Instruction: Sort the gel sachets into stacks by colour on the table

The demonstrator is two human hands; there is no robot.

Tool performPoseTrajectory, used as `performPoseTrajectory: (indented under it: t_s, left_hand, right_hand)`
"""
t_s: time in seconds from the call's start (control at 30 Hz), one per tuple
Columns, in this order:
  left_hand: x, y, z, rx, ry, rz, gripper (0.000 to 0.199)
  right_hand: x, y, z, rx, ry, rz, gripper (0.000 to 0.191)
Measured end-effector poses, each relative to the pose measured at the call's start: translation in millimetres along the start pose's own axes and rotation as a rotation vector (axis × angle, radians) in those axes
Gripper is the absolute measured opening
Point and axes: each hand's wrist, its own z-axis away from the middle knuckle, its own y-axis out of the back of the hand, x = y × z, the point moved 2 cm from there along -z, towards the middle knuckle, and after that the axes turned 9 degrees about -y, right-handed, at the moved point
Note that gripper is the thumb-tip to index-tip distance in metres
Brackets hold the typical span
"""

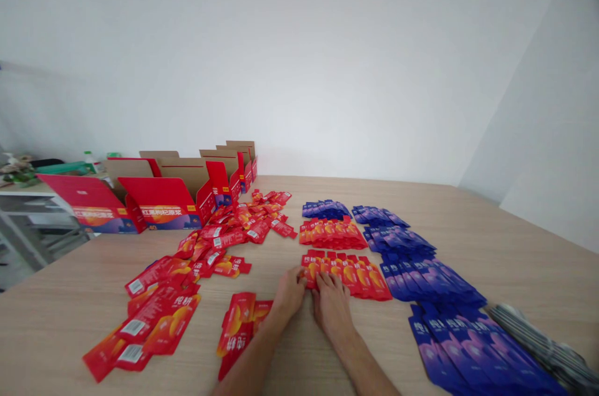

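At the near end of the table's middle, a row of overlapping red pouches point(358, 272) with orange fruit pictures lies fanned out. My left hand point(291, 291) has its fingers curled at the lower left corner of the row's leftmost pouch, apparently gripping it. Beside it, my right hand point(333, 304) rests palm down, fingers laid over the lower edges of the same row. Behind lies a second fanned row of red pouches point(331, 233). Left of my left forearm is a small stack of red pouches point(238, 324), partly hidden by the arm.
Fanned blue pouches point(428, 277) lie in several groups on the right, beside a bundle of striped cord-like material point(538, 340). Loose red pouches point(163, 315) spread across the left. Open red cartons point(163, 202) line the back left. A white wall point(355, 72) stands behind the table.
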Motion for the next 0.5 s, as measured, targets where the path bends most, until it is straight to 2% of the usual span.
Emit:
performPoseTrajectory:
  t_s: [0.23, 0.5]
  left_hand:
    - [12, -4.6, 8, -0.096, -0.123, -0.412, 0.037]
    - [18, -7.5, 15, -0.134, -0.133, -0.526, 0.039]
  right_hand:
    - [8, 0, -3, 0.004, -0.016, -0.035, 0.040]
    - [6, 0, -3, 0.014, -0.025, -0.038, 0.039]
